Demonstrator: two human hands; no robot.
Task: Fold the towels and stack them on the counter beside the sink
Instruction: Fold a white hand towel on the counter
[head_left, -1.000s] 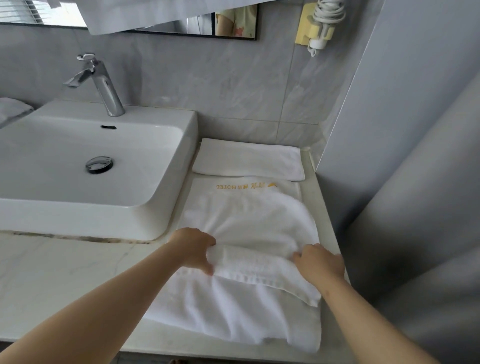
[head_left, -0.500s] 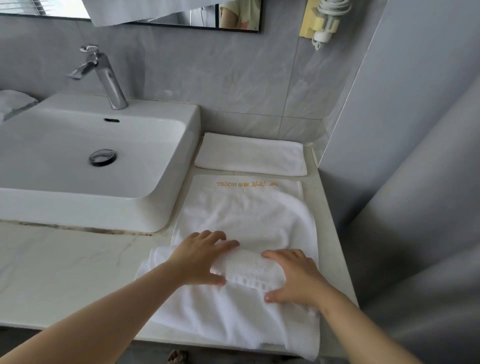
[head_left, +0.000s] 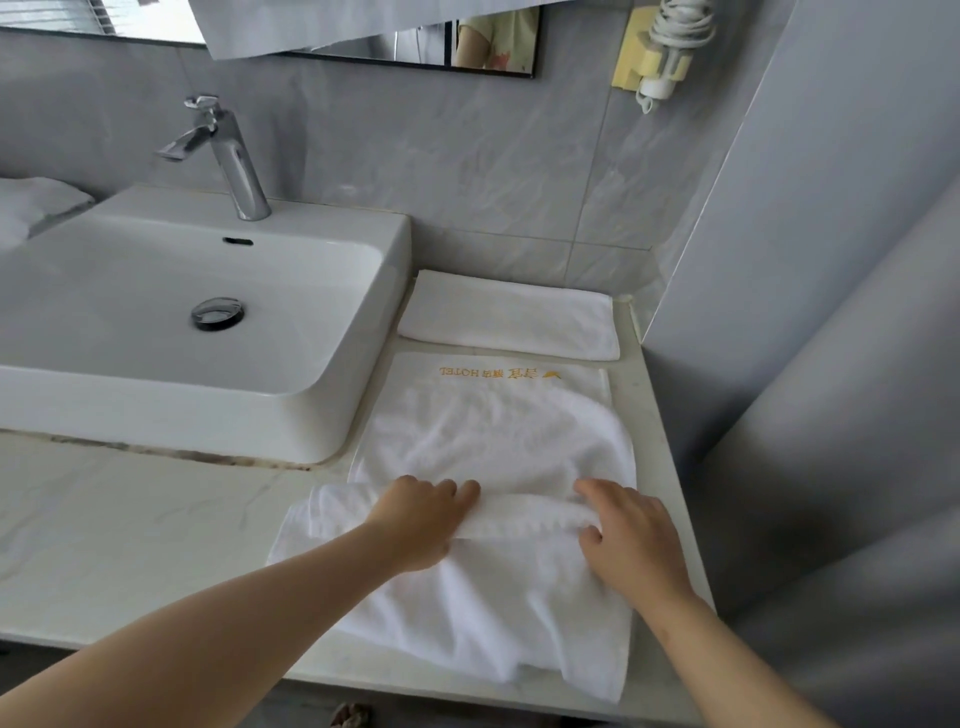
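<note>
Under both hands lies a white towel (head_left: 493, 447), spread on the counter (head_left: 130, 545) just right of the sink (head_left: 156, 322). A thick folded band of it runs crosswise from one hand to the other. The left hand (head_left: 421, 519) rests palm down on this band, its fingers nearly straight and close together, the tips reaching the band's far edge; it grasps nothing. The right hand (head_left: 634, 540) lies flat on the band's other end, fingers spread and relaxed over the top, the thumb set against the near side of the fold; it presses rather than clasps. Nearer than the hands, the towel's loose end hangs a little over the counter's front edge.

Beyond the fingertips the towel bulges into a rounded fold, and past that shows a flat white lettered cloth (head_left: 498, 372) with gold writing, upside down; whether it belongs to the same towel cannot be told. Farther still, against the wall, sits a folded towel (head_left: 509, 322), neat and flat. Left of the left hand and farther back stand the sink's drain (head_left: 217, 313) and the chrome faucet (head_left: 228, 156). High above the right hand a hair dryer (head_left: 665, 52) hangs on the wall, beside the mirror (head_left: 415, 47).
</note>
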